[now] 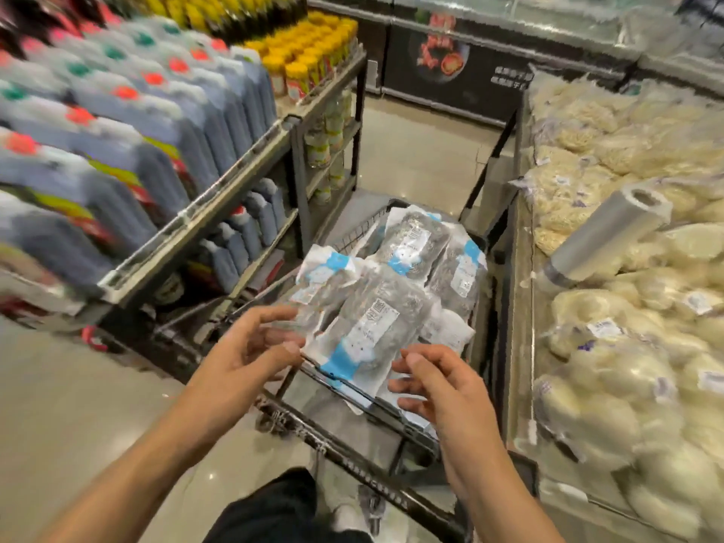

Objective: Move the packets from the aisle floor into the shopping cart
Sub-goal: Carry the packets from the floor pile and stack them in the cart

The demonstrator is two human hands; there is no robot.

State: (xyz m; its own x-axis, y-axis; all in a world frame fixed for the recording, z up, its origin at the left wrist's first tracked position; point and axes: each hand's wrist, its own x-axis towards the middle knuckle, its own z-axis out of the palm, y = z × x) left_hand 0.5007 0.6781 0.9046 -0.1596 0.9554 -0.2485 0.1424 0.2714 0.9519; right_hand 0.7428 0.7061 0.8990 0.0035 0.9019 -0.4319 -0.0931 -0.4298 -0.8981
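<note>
Both hands are hovering over the shopping cart (pixel 354 460) with fingers loosely spread — left hand (pixel 250 354) and right hand (pixel 438 382) flanking the nearest packet (pixel 364 335), gripping nothing. Blue-and-white packets (pixel 415 244) are lying heaped in the basket — bottle shelves (pixel 219 205) standing left, bagged noodles (pixel 627 237) piled right.
</note>
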